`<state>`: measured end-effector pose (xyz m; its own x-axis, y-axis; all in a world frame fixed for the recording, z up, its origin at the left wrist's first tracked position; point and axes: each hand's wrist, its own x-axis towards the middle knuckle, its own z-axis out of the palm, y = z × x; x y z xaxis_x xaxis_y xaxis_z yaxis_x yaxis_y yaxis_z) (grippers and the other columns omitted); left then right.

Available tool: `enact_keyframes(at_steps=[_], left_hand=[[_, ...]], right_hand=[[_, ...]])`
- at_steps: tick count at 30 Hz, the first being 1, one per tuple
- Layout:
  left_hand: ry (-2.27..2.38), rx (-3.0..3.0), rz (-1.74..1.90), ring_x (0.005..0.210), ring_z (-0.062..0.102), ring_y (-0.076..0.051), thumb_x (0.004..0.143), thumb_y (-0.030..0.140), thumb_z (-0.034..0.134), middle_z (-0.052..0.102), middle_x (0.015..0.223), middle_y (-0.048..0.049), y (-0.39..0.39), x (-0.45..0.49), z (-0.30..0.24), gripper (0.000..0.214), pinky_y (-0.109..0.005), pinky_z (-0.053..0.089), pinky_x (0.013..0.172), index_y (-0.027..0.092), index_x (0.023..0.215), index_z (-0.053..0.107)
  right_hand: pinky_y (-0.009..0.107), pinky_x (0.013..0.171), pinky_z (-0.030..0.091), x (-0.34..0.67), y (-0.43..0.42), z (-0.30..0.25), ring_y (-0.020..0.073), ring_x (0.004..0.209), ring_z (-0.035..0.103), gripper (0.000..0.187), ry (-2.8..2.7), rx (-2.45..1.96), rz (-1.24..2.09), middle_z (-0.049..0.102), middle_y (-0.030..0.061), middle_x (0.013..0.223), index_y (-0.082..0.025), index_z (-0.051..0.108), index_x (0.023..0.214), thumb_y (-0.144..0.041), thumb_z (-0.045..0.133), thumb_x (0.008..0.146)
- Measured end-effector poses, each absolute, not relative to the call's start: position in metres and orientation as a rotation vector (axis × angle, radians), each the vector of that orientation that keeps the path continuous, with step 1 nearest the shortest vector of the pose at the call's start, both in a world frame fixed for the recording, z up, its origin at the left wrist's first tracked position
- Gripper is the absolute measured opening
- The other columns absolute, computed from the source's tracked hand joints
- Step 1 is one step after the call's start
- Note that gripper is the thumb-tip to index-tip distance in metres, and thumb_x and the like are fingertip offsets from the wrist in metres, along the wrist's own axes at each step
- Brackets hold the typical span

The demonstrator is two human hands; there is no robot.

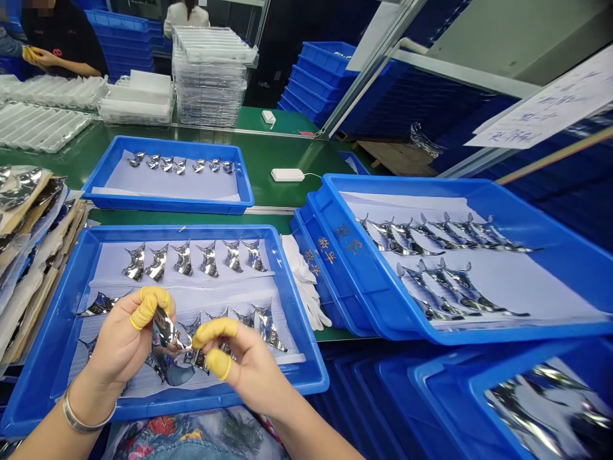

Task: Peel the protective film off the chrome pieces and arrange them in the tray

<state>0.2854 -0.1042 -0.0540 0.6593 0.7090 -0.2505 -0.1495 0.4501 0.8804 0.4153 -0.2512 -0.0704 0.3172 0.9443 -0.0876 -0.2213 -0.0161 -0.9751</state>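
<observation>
My left hand (127,335) and my right hand (239,361), both with yellow finger cots, pinch one shiny chrome fin-shaped part (170,332) between them, just above the near blue tray (57,319). That tray is lined with white paper and holds several more of the same chrome parts (191,259) in rows. A silver bracelet sits on my left wrist.
A tilted blue tray (383,306) of chrome parts lies at the right on stacked trays, with white gloves (306,287) beside it. Another blue tray (167,204) sits behind. Cardboard and foil sheets (29,217) pile at the left. Clear trays (211,76) and other people stand beyond.
</observation>
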Motion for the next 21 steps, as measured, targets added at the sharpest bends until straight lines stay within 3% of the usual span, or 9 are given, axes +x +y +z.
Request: enact_keyframes(at_steps=[5,11,16,21], left_hand=[[0.667,0.963,0.559,0.049,0.050,-0.010,0.065,0.057,0.086,0.058,0.054,0.0004,-0.111,0.289,-0.050,0.043,-0.018,0.041,0.043,0.016,0.061,0.072],[0.665,1.031,0.566,0.053,0.055,-0.011,0.064,0.054,0.088,0.066,0.058,-0.0012,-0.117,0.288,-0.049,0.037,-0.019,0.048,0.050,0.018,0.066,0.077],[0.661,1.122,0.554,0.057,0.060,-0.013,0.080,0.051,0.076,0.072,0.069,-0.0017,-0.119,0.277,-0.055,0.029,-0.023,0.054,0.057,0.025,0.090,0.083],[0.578,1.324,0.491,0.078,0.070,-0.017,0.087,0.044,0.072,0.079,0.084,-0.0034,-0.121,0.264,-0.058,0.024,-0.022,0.057,0.073,0.031,0.104,0.082]], right_hand=[[0.029,0.076,0.052,0.406,-0.248,-0.066,0.0152,0.074,0.064,0.018,-1.047,-1.260,1.040,0.072,0.0040,0.082,-0.019,0.074,0.087,-0.036,0.068,0.087],[0.026,0.064,0.049,0.401,-0.245,-0.059,0.0130,0.060,0.058,0.024,-1.138,-1.280,0.881,0.067,0.0006,0.066,-0.020,0.067,0.074,-0.040,0.071,0.086],[0.029,0.068,0.050,0.401,-0.249,-0.051,0.0139,0.059,0.057,0.023,-1.167,-1.270,0.747,0.067,0.0005,0.065,-0.022,0.065,0.071,-0.035,0.067,0.090],[0.028,0.065,0.049,0.404,-0.253,-0.044,0.0131,0.057,0.057,0.017,-1.136,-1.261,0.695,0.068,-0.0004,0.065,-0.023,0.065,0.072,-0.028,0.067,0.088]])
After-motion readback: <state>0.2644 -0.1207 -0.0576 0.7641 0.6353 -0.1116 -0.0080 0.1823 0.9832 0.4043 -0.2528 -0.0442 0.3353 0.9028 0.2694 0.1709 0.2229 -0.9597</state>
